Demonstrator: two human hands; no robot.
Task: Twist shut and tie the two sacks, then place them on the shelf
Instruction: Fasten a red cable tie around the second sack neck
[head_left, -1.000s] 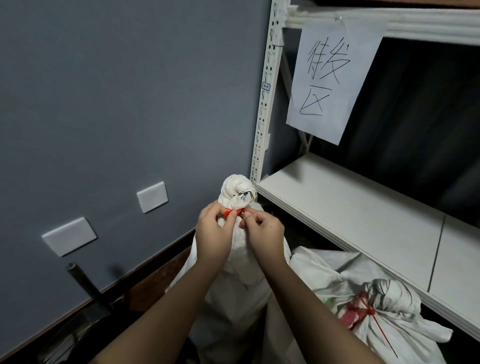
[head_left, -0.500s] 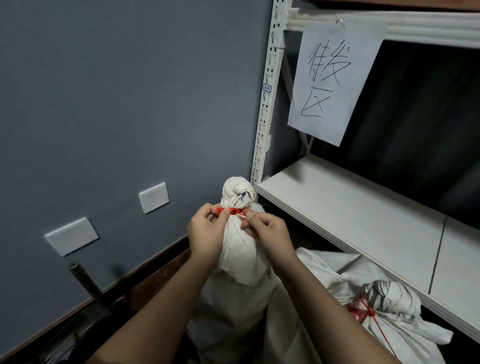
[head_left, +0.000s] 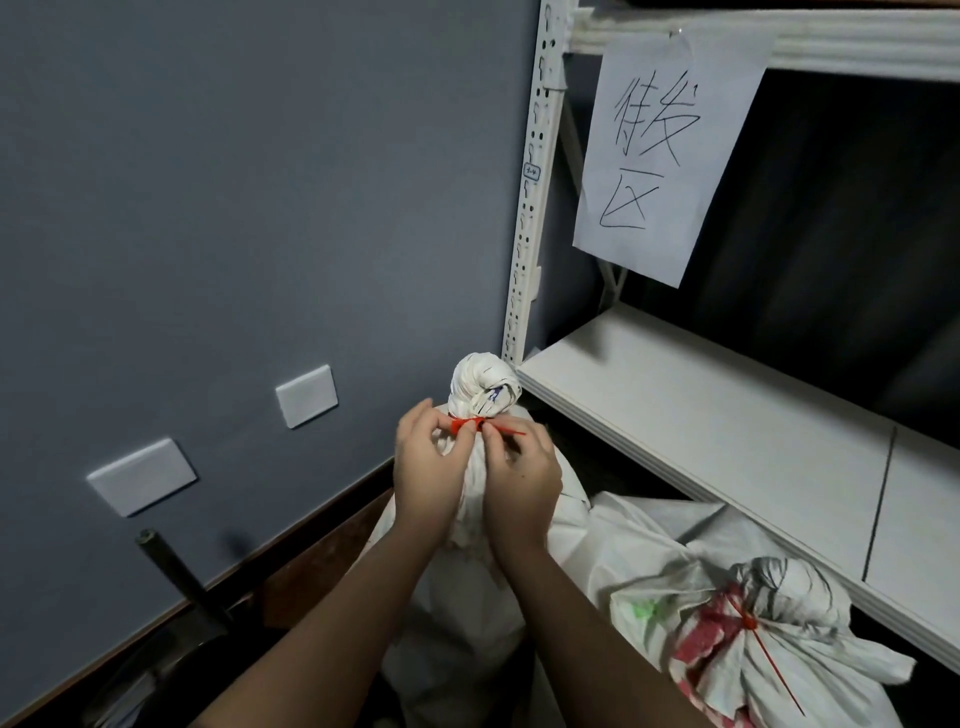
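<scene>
- Two blank wall plates (head_left: 306, 396) sit on the grey wall at far left, well apart from the work.
- The left hand (head_left: 423, 475) pinches the head of a red zip tie (head_left: 470, 425) against the neck of the upright sack (head_left: 483, 525), probably to steady the lock while the strap is drawn.
- That sack's mouth is twisted into a tight knob (head_left: 485, 392) above the tie, so the band has a narrow waist to bite on.
- The right hand (head_left: 522, 480) pinches the tie's free tail, which sticks out to the right; cinching seems to be the step in hand.
- The shelf board (head_left: 727, 415) runs just beside the sack, bare where it shows.
- At lower right the second sack (head_left: 769, 629) lies below the shelf, already twisted and bound with its own red tie (head_left: 750, 621), not yet shelved.
- A handwritten paper sign (head_left: 670, 150) hangs from the upper rail.
</scene>
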